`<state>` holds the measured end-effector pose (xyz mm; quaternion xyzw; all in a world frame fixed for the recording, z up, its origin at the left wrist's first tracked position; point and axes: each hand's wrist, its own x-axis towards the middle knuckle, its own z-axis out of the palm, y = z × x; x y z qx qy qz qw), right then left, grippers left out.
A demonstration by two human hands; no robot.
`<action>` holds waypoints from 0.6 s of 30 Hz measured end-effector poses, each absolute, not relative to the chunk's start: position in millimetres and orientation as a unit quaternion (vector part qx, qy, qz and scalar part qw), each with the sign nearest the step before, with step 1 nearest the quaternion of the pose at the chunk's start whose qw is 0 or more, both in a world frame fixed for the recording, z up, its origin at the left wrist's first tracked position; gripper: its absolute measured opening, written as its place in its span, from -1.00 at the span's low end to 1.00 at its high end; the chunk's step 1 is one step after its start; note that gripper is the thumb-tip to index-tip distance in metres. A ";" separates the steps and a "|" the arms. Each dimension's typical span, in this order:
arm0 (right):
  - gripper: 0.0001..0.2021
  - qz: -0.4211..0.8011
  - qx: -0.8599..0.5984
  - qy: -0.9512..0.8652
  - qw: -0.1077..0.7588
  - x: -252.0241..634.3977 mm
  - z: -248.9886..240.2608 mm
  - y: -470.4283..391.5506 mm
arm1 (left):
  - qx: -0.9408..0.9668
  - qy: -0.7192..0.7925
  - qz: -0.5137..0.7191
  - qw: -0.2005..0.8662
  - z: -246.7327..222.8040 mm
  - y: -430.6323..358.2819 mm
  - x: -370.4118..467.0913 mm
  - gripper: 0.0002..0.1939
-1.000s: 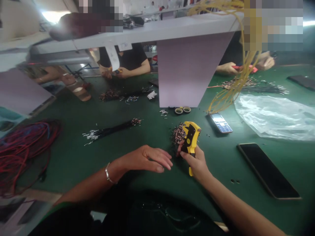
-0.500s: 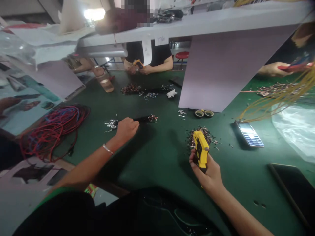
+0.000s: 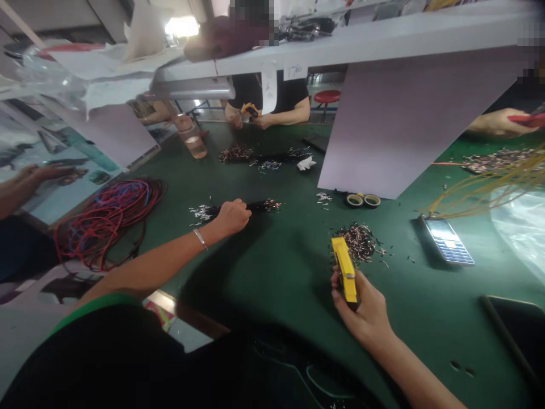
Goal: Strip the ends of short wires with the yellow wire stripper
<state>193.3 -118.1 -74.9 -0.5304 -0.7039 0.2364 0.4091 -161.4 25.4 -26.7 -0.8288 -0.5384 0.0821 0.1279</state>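
Observation:
My left hand [image 3: 233, 218] is closed over the middle of a bundle of short black wires [image 3: 259, 207]. Bright stripped ends fan out on its left side, coppery ends on its right. Its fingertips are partly hidden, so how many wires they grip cannot be seen. In my right hand [image 3: 365, 309] is a yellow wire stripper [image 3: 344, 267], held upright with my fingers wrapped round it. The tool stands just in front of a heap of wire scraps [image 3: 360, 241], and no wire shows in its jaws.
Two tape rolls [image 3: 363, 200] lie by a white divider [image 3: 366, 130]. A keypad phone [image 3: 446, 240] and a dark phone [image 3: 517, 332] are at right, red cables [image 3: 108, 221] at left. A bottle [image 3: 195, 145] stands farther back. Across the table, a co-worker's hands [image 3: 251, 118] hold another stripper.
The whole view has shifted slightly. My right hand and the wire stripper have moved left and nearer me relative to the scraps, uncovering more of the heap. My left hand stays on the bundle.

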 end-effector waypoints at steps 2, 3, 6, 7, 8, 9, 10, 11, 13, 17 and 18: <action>-0.70 0.208 -0.512 -0.726 0.409 192.9 -76.1 -119.2 | -0.833 -0.534 0.082 0.123 -26.0 29.6 -162.9 -0.70; -0.68 0.195 -0.499 -0.739 0.410 192.7 -76.4 -119.6 | -0.835 -0.531 0.083 0.121 -25.4 31.4 -163.5 -0.71; -0.62 0.166 -0.463 -0.772 0.403 192.4 -76.1 -120.5 | -0.843 -0.517 0.094 0.110 -23.2 34.8 -163.4 -0.71; -0.60 0.161 -0.454 -0.781 0.399 192.4 -75.7 -120.6 | -0.847 -0.511 0.101 0.106 -22.5 35.3 -162.6 -0.72; -0.58 0.159 -0.447 -0.788 0.394 192.4 -75.4 -120.5 | -0.850 -0.505 0.108 0.103 -21.8 35.8 -161.5 -0.73; -0.57 0.158 -0.440 -0.793 0.390 192.3 -75.0 -120.5 | -0.853 -0.499 0.115 0.100 -21.1 36.3 -160.2 -0.73; -0.56 0.158 -0.435 -0.797 0.388 192.2 -74.7 -120.3 | -0.854 -0.495 0.123 0.098 -20.3 37.1 -158.7 -0.74; -0.56 0.159 -0.431 -0.800 0.387 192.0 -74.5 -120.2 | -0.855 -0.492 0.130 0.098 -19.4 38.4 -157.2 -0.74; -0.54 0.160 -0.424 -0.803 0.386 191.6 -74.2 -120.0 | -0.854 -0.490 0.144 0.096 -17.5 42.9 -154.4 -0.75; -0.52 0.150 -0.411 -0.813 0.385 190.7 -72.3 -119.7 | -0.850 -0.493 0.168 0.082 -13.6 57.0 -150.2 -0.79; -0.52 0.147 -0.408 -0.815 0.385 190.6 -71.6 -119.7 | -0.849 -0.493 0.172 0.076 -12.9 60.2 -149.5 -0.80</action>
